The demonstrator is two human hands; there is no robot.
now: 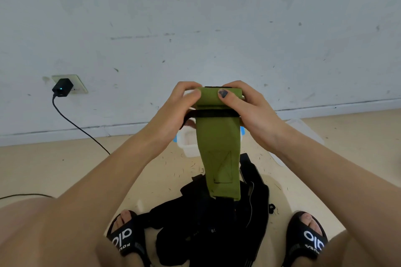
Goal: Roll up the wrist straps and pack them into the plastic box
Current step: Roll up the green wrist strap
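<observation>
Both hands pinch the rolled top of a green wrist strap [219,136]: left hand [173,110] at one end, right hand [249,108] at the other, held up in the air. Rolling looks barely begun; most hangs loose, a black band crossing it. The plastic box [188,141] sits behind on the floor, and a black pile [208,223] lies by the feet, unrolled.

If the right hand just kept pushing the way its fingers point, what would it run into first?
The right hand points leftward across the rolled top of the green wrist strap it grips, so it would probably meet the left hand holding the roll's other end. Depth is hard to judge from this one view.
</observation>
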